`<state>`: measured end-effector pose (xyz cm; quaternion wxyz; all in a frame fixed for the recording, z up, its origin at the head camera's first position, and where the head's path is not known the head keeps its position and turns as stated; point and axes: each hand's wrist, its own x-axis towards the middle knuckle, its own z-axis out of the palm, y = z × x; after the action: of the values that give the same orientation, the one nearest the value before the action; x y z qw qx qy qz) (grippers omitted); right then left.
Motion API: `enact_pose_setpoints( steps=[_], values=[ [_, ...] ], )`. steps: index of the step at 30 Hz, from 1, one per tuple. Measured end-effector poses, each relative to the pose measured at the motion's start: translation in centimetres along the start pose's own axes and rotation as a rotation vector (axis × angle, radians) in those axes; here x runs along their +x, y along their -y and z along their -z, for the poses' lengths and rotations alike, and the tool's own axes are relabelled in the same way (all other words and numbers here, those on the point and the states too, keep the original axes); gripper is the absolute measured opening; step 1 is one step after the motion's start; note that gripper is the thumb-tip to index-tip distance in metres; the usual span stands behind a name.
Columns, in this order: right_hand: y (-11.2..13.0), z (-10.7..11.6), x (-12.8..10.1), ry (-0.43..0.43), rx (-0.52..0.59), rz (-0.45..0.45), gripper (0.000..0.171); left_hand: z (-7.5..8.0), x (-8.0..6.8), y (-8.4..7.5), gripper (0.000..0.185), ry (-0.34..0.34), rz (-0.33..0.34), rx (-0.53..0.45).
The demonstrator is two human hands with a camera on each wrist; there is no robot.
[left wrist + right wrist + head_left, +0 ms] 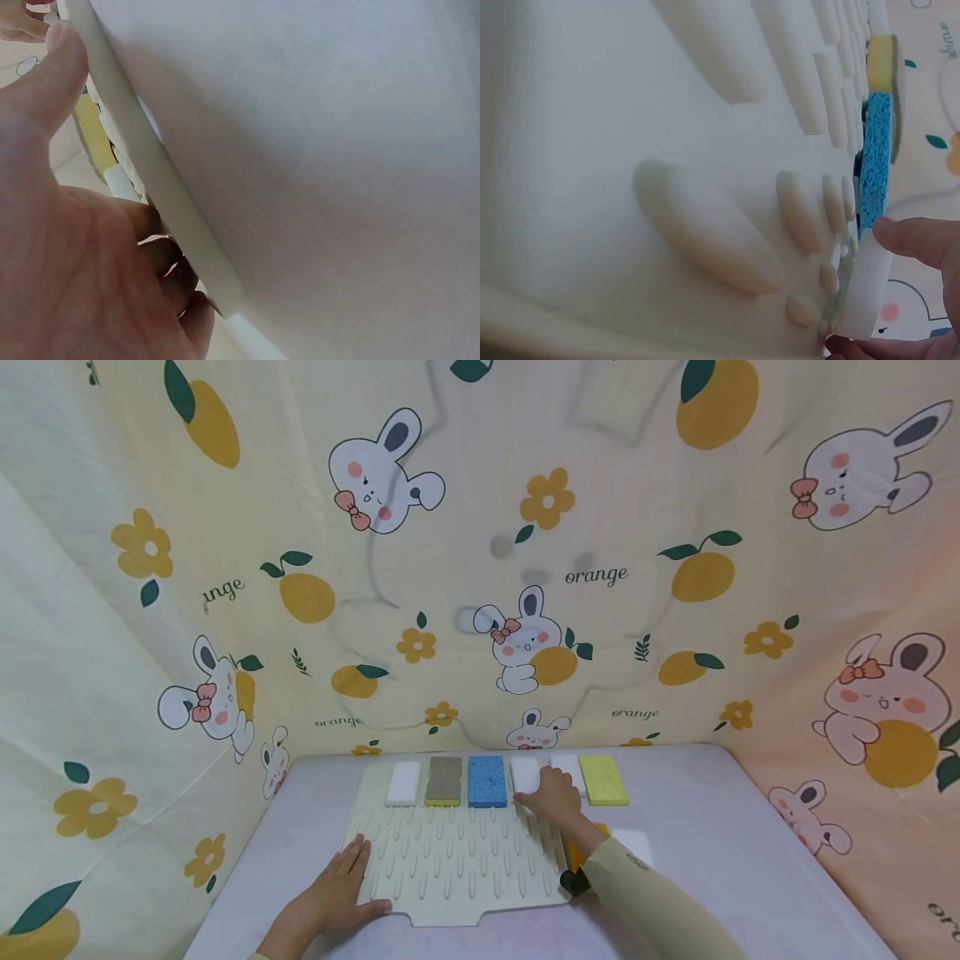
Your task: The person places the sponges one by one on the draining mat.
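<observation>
A cream drying mat with raised ridges lies on the table. My left hand rests along its left edge, fingers extended and thumb at the front corner; the left wrist view shows this hand touching the mat's rim. At the back right of the mat, my right hand pinches a white sponge block between thumb and finger, seen also in the right wrist view as a white block. Left of it on the mat stand a blue sponge, a grey-and-yellow sponge and another white block.
Right of the mat, a further white block and a yellow sponge lie at the back. An orange item and a white piece are partly hidden by the right arm. A printed curtain encloses the table.
</observation>
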<state>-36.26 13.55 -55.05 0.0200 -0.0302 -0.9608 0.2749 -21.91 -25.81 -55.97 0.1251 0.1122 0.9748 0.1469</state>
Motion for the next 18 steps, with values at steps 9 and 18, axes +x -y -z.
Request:
enact_pose_setpoints(
  steps=[9,18],
  values=[
    [0.08,-0.37,0.16,0.024,-0.014,-0.016,0.08,0.13,-0.11,-0.12,0.118,-0.001,-0.005,-0.004],
    [0.15,-0.29,-0.19,0.023,-0.011,-0.003,0.085,0.21,-0.1,-0.21,0.118,0.01,0.0,-0.014]
  ],
)
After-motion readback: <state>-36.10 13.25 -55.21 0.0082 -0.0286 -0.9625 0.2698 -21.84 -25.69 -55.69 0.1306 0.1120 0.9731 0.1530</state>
